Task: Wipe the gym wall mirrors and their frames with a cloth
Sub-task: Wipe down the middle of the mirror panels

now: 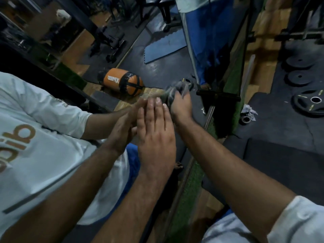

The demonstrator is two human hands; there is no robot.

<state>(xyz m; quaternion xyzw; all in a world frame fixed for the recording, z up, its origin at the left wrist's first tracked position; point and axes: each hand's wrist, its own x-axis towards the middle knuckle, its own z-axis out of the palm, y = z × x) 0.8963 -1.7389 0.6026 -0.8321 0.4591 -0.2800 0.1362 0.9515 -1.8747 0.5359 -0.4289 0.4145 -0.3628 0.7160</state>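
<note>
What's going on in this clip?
A person is cleaning a gym wall mirror. The right hand has a grip on a bunched grey cloth and holds it against the glass low down, near the mirror's frame edge. The left hand rests flat on the glass, fingers straight, meeting its own reflection. In the mirror an orange punch bag lies on the floor; weight plates sit to the right.

White sleeve (296, 223), blue trousers (226, 214), bare forearms.
</note>
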